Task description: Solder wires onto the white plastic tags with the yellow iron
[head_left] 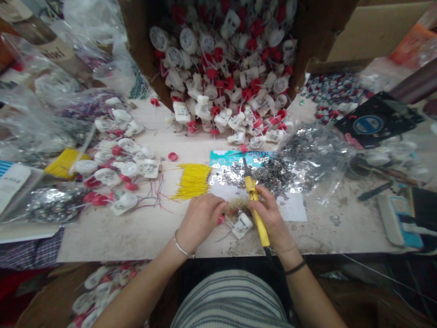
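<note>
Free to pass over the front left of the table, between the heap of white-and-red parts and the left fingers. Open likewise at front right, from the right fingers to the blue-and-white device. Tight between both hands, with a white plastic part in the gap. Hemmed in ahead by yellow wires, the soldering iron and small metal pieces. Walled off behind these by the cardboard box.
</note>
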A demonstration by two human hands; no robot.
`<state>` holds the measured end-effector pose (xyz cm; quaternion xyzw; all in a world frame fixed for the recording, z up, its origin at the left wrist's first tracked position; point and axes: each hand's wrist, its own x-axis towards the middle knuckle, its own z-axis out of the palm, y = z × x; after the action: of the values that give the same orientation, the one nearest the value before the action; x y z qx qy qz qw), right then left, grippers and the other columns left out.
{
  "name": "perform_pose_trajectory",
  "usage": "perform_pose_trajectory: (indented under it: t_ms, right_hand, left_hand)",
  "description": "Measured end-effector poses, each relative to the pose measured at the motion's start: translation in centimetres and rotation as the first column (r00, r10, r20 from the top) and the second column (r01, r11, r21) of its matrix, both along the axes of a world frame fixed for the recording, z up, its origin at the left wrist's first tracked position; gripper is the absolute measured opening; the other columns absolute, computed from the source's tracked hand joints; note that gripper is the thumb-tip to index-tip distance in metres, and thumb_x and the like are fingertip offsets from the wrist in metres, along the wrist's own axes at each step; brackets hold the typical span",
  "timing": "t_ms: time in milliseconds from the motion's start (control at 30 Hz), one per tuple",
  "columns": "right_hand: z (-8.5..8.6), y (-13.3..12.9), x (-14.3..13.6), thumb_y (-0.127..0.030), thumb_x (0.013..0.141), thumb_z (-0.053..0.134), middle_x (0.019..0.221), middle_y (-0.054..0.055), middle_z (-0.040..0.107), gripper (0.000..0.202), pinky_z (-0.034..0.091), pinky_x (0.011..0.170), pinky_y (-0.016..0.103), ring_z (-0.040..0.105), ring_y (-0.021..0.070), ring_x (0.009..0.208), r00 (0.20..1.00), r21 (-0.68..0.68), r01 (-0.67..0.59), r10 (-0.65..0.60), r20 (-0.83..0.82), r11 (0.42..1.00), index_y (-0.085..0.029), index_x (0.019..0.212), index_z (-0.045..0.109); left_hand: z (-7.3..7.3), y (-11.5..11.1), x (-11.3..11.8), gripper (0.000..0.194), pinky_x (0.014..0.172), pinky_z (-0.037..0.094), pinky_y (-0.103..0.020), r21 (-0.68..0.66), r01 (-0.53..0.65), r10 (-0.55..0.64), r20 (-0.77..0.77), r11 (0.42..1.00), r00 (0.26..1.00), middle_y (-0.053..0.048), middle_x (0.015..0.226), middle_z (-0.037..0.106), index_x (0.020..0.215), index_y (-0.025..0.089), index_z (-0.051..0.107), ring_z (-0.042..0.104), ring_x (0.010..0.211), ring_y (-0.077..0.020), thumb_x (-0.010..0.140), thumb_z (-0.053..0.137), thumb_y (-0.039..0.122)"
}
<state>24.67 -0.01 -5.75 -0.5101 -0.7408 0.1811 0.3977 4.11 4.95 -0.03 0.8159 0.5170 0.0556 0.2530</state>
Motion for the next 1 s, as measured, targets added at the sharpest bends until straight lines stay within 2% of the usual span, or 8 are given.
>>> perform_pose_trajectory:
  t_ms: [133,333,500,567,700,767,867,1000]
  right_hand:
    - [-0.4,0.2,-0.5,-0.013,0.083,0.055,0.134,0.002,0.048,0.023,0.058,0.083,0.025,0.062,0.0153,0.105,0.989,0.069,0.031,-0.021,-0.149,0.997,-0.027,0.100,0.063]
    - [1.2,-1.3,0.4,-0.003,0.075,0.061,0.132,0.003,0.052,0.025,0.059,0.083,0.031,0.062,0.0197,0.107,0.973,0.173,0.207,-0.183,-0.142,0.963,-0.023,0.089,0.065]
    - [2.2,-4.9,1.8,-0.006,0.069,0.068,0.115,0.009,0.064,0.049,0.061,0.079,0.038,0.065,0.0241,0.100,0.931,0.175,0.330,-0.288,-0.225,0.928,-0.021,0.115,0.057]
    - [2.5,-6.3,2.0,-0.008,0.072,0.065,0.114,0.009,0.065,0.047,0.061,0.076,0.039,0.066,0.0242,0.098,0.930,0.174,0.333,-0.293,-0.220,0.927,-0.021,0.116,0.057]
    - [3.5,-8.7,2.0,-0.004,0.074,0.059,0.116,0.010,0.064,0.044,0.060,0.080,0.040,0.065,0.0241,0.100,0.937,0.074,0.311,-0.293,-0.189,0.948,-0.018,0.116,0.059]
    - [3.9,-9.8,2.2,-0.003,0.073,0.059,0.115,0.010,0.064,0.048,0.060,0.081,0.038,0.065,0.0239,0.100,0.948,0.017,0.267,-0.259,-0.183,0.964,-0.016,0.119,0.057]
    - [4.1,-11.0,2.6,-0.004,0.072,0.059,0.115,0.011,0.064,0.038,0.060,0.079,0.034,0.065,0.0236,0.100,0.960,0.011,0.222,-0.217,-0.177,0.975,-0.013,0.109,0.061]
    - [3.8,-11.2,2.6,-0.003,0.072,0.059,0.116,0.011,0.064,0.035,0.059,0.081,0.033,0.065,0.0229,0.101,0.960,0.002,0.226,-0.223,-0.172,0.974,-0.013,0.106,0.062]
  left_hand:
    - [-0.6,2.4,-2.9,0.019,0.075,0.039,-0.038,0.276,-0.102,0.153,-0.168,0.956,0.974,-0.010,0.094,0.065,0.096,0.017,0.067,0.056,0.090,-0.0266,0.087,0.052,0.024]
    - [-1.4,4.2,-4.8,0.014,0.081,0.036,-0.040,0.384,0.012,0.037,-0.119,0.923,0.992,-0.007,0.092,0.065,0.083,0.021,0.069,0.054,0.090,-0.0244,0.086,0.056,0.023]
    - [-0.5,3.7,-4.4,0.014,0.086,0.032,-0.042,0.498,-0.015,0.039,-0.037,0.867,0.999,-0.006,0.099,0.066,0.078,0.021,0.069,0.051,0.100,-0.0261,0.085,0.057,0.022]
    - [0.0,3.1,-3.1,0.014,0.087,0.030,-0.043,0.450,-0.020,0.022,0.000,0.893,1.000,-0.006,0.096,0.068,0.082,0.020,0.068,0.053,0.097,-0.0245,0.087,0.055,0.021]
    - [0.0,1.5,0.6,0.014,0.082,0.030,-0.039,0.098,0.142,-0.151,0.083,0.985,0.985,0.000,0.080,0.070,0.082,0.022,0.068,0.059,0.080,-0.0180,0.088,0.055,0.023]
    - [-0.6,1.1,2.2,0.014,0.080,0.033,-0.037,-0.038,0.189,-0.185,0.086,0.981,0.979,-0.001,0.080,0.070,0.082,0.021,0.069,0.060,0.081,-0.0185,0.086,0.055,0.022]
    - [-1.2,1.1,3.6,0.015,0.074,0.037,-0.031,-0.150,0.161,-0.150,0.083,0.975,0.985,-0.004,0.080,0.071,0.082,0.018,0.070,0.061,0.076,-0.0174,0.084,0.056,0.018]
    - [-1.2,1.5,4.4,0.015,0.069,0.037,-0.029,-0.181,0.133,-0.126,0.054,0.974,0.991,-0.003,0.077,0.072,0.079,0.019,0.072,0.062,0.070,-0.0166,0.083,0.057,0.022]
